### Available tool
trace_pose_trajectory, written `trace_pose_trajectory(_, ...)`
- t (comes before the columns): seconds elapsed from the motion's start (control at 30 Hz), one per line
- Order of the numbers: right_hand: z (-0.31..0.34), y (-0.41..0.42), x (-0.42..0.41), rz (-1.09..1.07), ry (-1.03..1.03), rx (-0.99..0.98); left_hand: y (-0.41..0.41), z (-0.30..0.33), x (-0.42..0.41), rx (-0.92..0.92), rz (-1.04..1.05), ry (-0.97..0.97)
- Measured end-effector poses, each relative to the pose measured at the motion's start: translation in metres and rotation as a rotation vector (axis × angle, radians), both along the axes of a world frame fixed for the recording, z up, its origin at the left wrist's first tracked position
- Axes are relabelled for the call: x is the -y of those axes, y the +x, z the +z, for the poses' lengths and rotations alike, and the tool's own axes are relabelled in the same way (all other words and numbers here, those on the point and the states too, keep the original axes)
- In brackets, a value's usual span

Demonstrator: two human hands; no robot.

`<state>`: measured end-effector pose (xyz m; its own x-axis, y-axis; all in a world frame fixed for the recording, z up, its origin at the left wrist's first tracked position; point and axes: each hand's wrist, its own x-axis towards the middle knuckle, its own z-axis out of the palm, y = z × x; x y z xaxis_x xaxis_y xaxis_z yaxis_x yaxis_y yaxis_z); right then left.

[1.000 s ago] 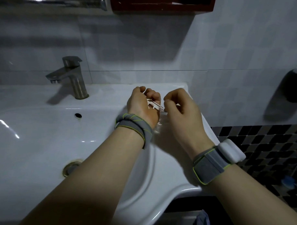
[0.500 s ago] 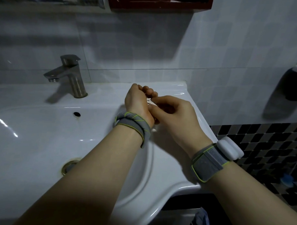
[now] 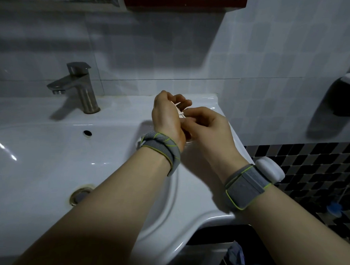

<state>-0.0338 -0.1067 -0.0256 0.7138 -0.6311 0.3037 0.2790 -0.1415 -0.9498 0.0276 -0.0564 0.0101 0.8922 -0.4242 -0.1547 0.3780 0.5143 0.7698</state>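
Note:
My left hand [image 3: 166, 118] and my right hand [image 3: 207, 127] meet above the right side of a white sink [image 3: 50, 163]. Between them is a small bundle of thin white sticks [image 3: 180, 113], most of it hidden by the fingers. My left hand curls around the bundle from the left. My right hand's fingertips pinch its near end. What the sticks are cannot be told. Both wrists wear grey bands with green edging.
A metal faucet [image 3: 80, 87] stands at the sink's back left, with a drain [image 3: 80, 194] in the basin. A tiled wall rises behind. A dark red cabinet [image 3: 184, 1] hangs above. A black holder [image 3: 344, 94] is mounted on the right wall.
My right hand has moved in from the right and closed on the sticks held in my left hand; the hands were slightly apart one second ago, with more of the sticks showing.

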Motion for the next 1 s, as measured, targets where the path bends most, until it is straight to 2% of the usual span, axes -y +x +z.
trace_pose_trajectory(0.1, 0.0, 0.001, 0.0, 0.022, 0.064, 0.004, -0.001, 0.0, -0.001, 0.029, 0.012, 0.022)
trace_pose_trajectory(0.3, 0.001, -0.005, -0.004, 0.078, -0.012, -0.003, 0.005, -0.006, 0.0, 0.094, 0.104, 0.057)
trace_pose_trajectory(0.43, 0.0, -0.002, -0.004, 0.094, 0.069, 0.015, 0.006, -0.009, 0.004, 0.118, 0.066, 0.129)
trace_pose_trajectory(0.67, 0.001, -0.001, 0.0, 0.076, 0.124, 0.024, 0.002, -0.008, 0.007, 0.202, 0.074, 0.122)
trace_pose_trajectory(0.73, -0.002, 0.0, 0.0, 0.062, 0.07, 0.027, 0.004, -0.01, 0.007, 0.21, 0.092, 0.149)
trace_pose_trajectory(0.87, -0.008, 0.003, 0.001, -0.035, -0.224, -0.013, 0.005, -0.013, 0.007, 0.209, 0.137, 0.139)
trace_pose_trajectory(1.0, -0.009, 0.005, 0.007, -0.097, -0.299, 0.001, 0.002, -0.01, 0.008, 0.232, 0.126, 0.156)
